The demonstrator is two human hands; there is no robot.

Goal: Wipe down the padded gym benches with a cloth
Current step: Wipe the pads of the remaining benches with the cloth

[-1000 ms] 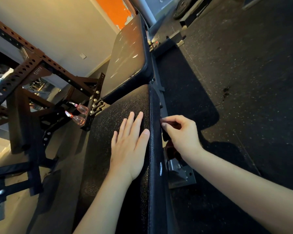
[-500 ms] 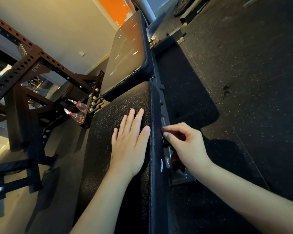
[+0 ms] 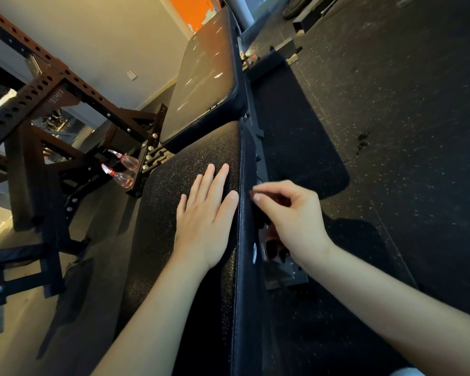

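A black padded bench runs away from me. Its near textured pad (image 3: 174,213) meets a smoother far pad (image 3: 206,77) that is streaked with light marks. My left hand (image 3: 206,218) rests flat on the near pad, fingers straight and together, close to the pad's right edge. My right hand (image 3: 291,213) is at the pad's right side wall with fingers curled, thumb and forefinger pinched together. A dark bunched cloth (image 3: 263,221) shows under those fingers against the side seam; most of it is hidden by the hand.
Two pink spray bottles (image 3: 122,179) lie on the floor left of the bench, beside a brown perforated rack (image 3: 38,90). The bench's metal foot plate (image 3: 285,275) sits below my right wrist. A black mat (image 3: 296,131) and speckled rubber floor lie to the right.
My right hand has slid a little toward me along the pad's right side. My left hand stays flat in the same spot on the pad.
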